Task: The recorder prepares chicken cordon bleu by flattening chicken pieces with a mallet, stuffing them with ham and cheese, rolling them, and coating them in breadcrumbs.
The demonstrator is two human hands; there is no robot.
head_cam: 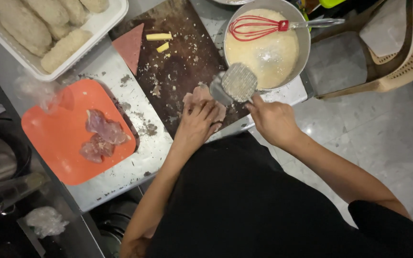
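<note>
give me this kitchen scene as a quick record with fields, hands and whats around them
left hand: pressed flat on a pale raw meat piece
right hand: grips a metal meat mallet, head raised above the meat
surface: dark wooden cutting board scattered with crumbs
ahead: round metal bowl of pale batter with a red whisk
left side: orange square plate with raw meat pieces
far left: white tray of breaded rolls

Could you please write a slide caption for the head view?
Left hand flattens meat on the cutting board; right hand raises a mallet.
</note>
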